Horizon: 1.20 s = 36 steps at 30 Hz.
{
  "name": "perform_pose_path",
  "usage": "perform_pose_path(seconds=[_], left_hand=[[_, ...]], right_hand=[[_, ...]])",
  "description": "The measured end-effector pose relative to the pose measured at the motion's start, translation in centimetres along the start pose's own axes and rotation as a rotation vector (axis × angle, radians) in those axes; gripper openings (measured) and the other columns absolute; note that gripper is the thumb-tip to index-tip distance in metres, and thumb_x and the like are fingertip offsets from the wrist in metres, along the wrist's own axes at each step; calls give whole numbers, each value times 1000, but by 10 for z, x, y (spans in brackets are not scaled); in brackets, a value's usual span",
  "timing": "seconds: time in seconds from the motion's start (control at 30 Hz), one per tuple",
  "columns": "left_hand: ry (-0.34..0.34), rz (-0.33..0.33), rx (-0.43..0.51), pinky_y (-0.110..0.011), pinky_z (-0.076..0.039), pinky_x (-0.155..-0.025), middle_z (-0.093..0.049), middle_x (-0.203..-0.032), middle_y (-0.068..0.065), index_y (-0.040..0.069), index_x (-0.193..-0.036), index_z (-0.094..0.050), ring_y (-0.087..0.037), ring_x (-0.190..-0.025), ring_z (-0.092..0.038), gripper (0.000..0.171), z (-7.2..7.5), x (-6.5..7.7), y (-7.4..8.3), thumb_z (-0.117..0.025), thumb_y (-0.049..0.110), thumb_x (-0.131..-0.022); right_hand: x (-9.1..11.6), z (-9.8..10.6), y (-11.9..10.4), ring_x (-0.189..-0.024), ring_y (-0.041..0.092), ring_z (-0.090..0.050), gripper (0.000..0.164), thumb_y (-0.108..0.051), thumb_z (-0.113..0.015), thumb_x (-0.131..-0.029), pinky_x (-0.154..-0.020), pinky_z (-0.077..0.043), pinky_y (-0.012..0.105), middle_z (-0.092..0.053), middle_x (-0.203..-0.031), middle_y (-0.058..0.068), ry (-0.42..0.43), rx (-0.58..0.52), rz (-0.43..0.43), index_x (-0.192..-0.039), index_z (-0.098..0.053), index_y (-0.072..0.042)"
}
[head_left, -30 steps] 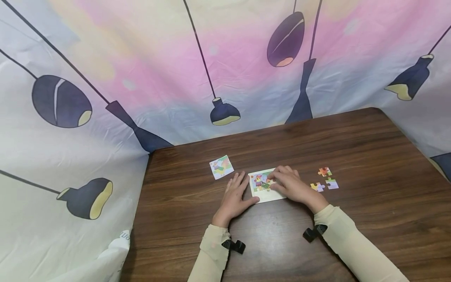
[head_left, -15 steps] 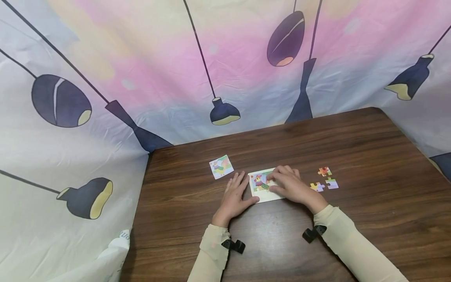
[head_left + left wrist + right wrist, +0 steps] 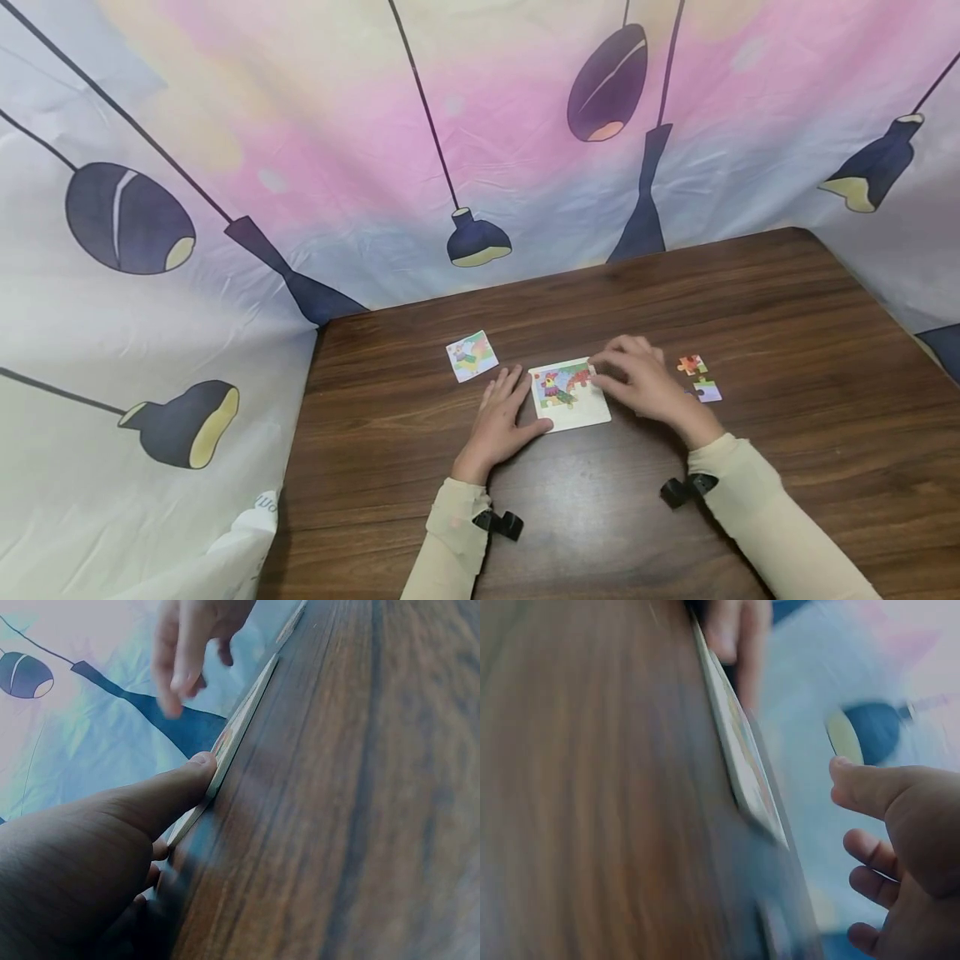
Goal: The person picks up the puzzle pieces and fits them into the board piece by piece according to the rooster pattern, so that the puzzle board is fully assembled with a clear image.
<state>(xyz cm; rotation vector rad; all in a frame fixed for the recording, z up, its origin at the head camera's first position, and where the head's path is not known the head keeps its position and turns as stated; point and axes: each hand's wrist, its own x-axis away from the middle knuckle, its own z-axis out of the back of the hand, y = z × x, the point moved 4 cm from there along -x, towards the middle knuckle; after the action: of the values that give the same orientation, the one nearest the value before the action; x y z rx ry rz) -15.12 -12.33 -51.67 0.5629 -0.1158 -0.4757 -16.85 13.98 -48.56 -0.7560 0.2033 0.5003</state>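
Observation:
A white jigsaw tray (image 3: 588, 411) lies on the table with puzzle pieces (image 3: 558, 387) fitted along its upper and left parts. They show a colourful bird with a red tail. My left hand (image 3: 497, 419) rests spread at the tray's left side, and its thumb (image 3: 196, 766) presses on the near corner in the left wrist view. Just over the tray's right edge hovers my right hand (image 3: 640, 382), fingers loosely bent. The right wrist view shows the thumb (image 3: 859, 784) apart from the other fingers, with nothing between them.
Loose puzzle pieces lie right of my right hand: a red-orange piece (image 3: 692, 364) and a lilac-green piece (image 3: 707, 389). A square picture card (image 3: 471, 357) with a similar bird lies back left. A lamp-printed cloth (image 3: 405, 250) hangs behind the brown table (image 3: 787, 333).
My right hand has lifted off the pieces and moved right toward the loose ones, partly covering them. The red tail piece in the tray now shows. The left hand stays put.

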Motion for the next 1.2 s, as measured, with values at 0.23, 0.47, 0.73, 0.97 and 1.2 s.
perform_pose_path(seconds=[0.23,0.47,0.73,0.97,1.2], left_hand=[[-2,1,6,-51,-11,-131,-24,-174,-12,8,-165,-37,-31,-163,-12,86,-1,0,2,-71,52,-99],[1,0,17,-52,-10,-131,-24,-174,-12,7,-165,-36,-32,-163,-12,86,-2,1,1,-71,51,-99],[-1,6,9,-51,-10,-131,-24,-174,-12,8,-165,-37,-31,-163,-12,86,-2,1,0,-70,52,-99],[5,5,12,-51,-10,-131,-24,-174,-12,8,-165,-37,-32,-162,-12,86,0,1,1,-70,52,-99],[2,4,10,-52,-11,-131,-24,-174,-12,8,-165,-37,-32,-162,-12,86,0,0,1,-70,52,-99]], right_hand=[[31,63,52,-109,41,-52,27,-7,-81,-93,-85,-38,53,-64,-114,21,120,-44,-127,-120,-76,-2],[55,95,74,-122,28,-51,30,-17,-71,-104,-98,-41,69,-62,-127,20,49,-158,-300,-129,-72,0],[62,102,93,-117,42,-55,33,-17,-75,-101,-93,-45,67,-61,-123,23,-50,-81,-312,-130,-72,1],[63,103,108,-111,43,-56,33,-15,-79,-97,-89,-41,66,-62,-118,21,-120,33,-263,-127,-75,-2],[61,100,110,-107,40,-51,33,-18,-82,-94,-78,-28,49,-62,-115,19,-132,122,-230,-125,-77,-6]])
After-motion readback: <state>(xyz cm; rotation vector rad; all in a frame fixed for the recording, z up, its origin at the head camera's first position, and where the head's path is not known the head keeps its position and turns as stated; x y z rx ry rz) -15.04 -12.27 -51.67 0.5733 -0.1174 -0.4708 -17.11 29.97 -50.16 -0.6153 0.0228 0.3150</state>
